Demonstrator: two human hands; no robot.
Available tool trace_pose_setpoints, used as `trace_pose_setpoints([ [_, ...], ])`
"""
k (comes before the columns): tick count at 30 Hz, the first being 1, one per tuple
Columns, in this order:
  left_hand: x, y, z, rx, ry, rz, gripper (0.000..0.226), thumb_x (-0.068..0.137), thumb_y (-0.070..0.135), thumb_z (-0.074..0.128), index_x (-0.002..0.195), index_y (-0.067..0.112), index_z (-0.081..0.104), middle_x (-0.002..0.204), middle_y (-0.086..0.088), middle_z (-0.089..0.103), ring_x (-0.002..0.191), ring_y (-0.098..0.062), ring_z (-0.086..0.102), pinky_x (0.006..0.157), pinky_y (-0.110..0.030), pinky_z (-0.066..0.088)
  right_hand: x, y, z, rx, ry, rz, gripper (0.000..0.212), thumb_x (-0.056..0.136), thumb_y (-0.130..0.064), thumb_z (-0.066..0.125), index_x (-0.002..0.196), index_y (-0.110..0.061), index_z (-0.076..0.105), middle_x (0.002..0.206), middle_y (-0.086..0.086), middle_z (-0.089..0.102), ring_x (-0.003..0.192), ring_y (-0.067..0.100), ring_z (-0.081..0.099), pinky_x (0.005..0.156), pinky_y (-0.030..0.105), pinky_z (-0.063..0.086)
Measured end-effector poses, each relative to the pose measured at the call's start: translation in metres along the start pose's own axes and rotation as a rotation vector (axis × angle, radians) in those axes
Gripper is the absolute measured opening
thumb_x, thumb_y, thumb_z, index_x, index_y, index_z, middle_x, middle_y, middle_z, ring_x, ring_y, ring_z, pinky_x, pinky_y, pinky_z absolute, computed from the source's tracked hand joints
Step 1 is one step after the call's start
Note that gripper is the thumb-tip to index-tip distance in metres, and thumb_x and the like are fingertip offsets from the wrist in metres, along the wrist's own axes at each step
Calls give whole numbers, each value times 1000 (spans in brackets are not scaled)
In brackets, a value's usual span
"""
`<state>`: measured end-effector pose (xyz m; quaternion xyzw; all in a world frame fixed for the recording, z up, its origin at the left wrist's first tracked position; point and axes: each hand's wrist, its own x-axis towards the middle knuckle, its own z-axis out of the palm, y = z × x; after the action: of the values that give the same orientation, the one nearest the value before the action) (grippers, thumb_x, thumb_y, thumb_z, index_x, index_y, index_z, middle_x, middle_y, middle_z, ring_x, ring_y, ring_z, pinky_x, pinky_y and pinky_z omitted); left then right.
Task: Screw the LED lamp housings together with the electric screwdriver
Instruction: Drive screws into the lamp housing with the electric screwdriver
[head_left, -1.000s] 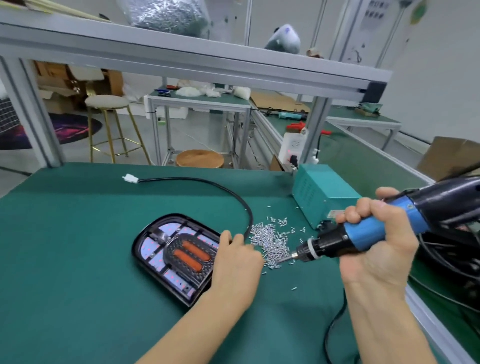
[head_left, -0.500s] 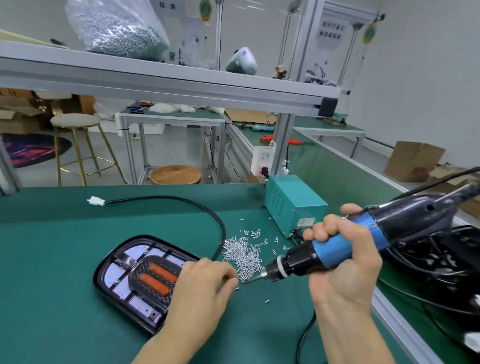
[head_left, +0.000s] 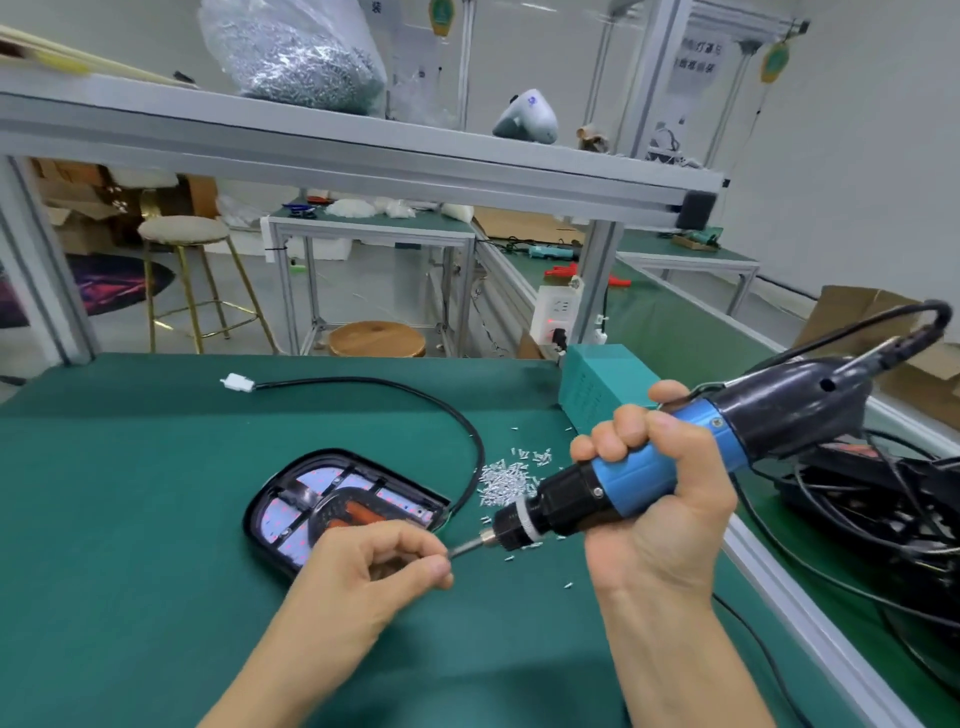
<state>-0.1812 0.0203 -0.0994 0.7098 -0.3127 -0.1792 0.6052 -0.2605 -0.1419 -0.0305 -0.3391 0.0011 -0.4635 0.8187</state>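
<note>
Head view: left hand over lamp housing.

One lamp housing, one electric screwdriver, one screw pile at centre, two stools behind, upper left.

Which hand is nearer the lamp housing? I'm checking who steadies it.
Left. The left hand hovers over the lamp housing's near edge; the right hand grips the screwdriver off to its right.

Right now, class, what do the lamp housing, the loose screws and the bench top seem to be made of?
Lamp housing: glossy black plastic, judging by its moulded rim and highlights. Screws: bright metal, probably plated steel, from their silvery glint. Bench top: matte green mat, likely rubber or vinyl, no glare.
</note>
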Motion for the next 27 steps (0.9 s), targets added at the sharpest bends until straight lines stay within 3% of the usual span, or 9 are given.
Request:
trace_pose_setpoints([
  [4, -8, 0, -13, -24, 26, -7, 7, 78, 16, 75, 74, 22, 73, 70, -1, 72, 59, 0, 55, 58, -10, 39, -6, 13, 10, -12, -34, 46, 18, 69, -10, 49, 86, -18, 50, 55, -4, 43, 47, 11, 43, 53, 22, 43],
  [6, -13, -3, -21, -11, 34, -15, 4, 73, 26, 70, 75, 23, 72, 70, -1, 71, 62, -3, 57, 61, -16, 42, -10, 20, 15, -17, -54, 68, 18, 70, -10, 48, 86, -17, 50, 55, -4, 43, 47, 11, 43, 53, 21, 43],
  [9, -18, -10, -33, -21, 43, -18, 8, 73, 24, 66, 75, 18, 71, 70, -6, 70, 65, -11, 60, 67, -24, 47, -13, 33, 24, -9, -88, 95, 17, 71, -10, 45, 86, -17, 49, 54, -5, 44, 46, 10, 42, 53, 19, 42],
  [16, -23, -20, -50, -191, 139, -18, 3, 73, 18, 75, 74, 16, 74, 70, -8, 72, 68, -10, 64, 70, -14, 49, -11, 54, 40, 19, -123, 155, 17, 72, -11, 45, 86, -18, 48, 54, -6, 44, 47, 10, 42, 54, 20, 42],
  [21, -26, -23, -51, -343, 178, -48, 21, 57, 14, 86, 77, 17, 78, 74, -8, 73, 68, -10, 65, 69, -15, 51, -9, 57, 40, 21, -98, 176, 16, 71, -12, 47, 85, -19, 50, 56, -6, 45, 47, 9, 44, 55, 20, 43],
  [27, -25, -24, -48, -437, 239, -84, 20, 56, 23, 76, 74, 14, 78, 71, -10, 73, 62, -10, 65, 64, -15, 51, -11, 59, 36, 22, -97, 164, 15, 73, -12, 45, 85, -19, 50, 56, -6, 44, 47, 9, 43, 54, 20, 43],
])
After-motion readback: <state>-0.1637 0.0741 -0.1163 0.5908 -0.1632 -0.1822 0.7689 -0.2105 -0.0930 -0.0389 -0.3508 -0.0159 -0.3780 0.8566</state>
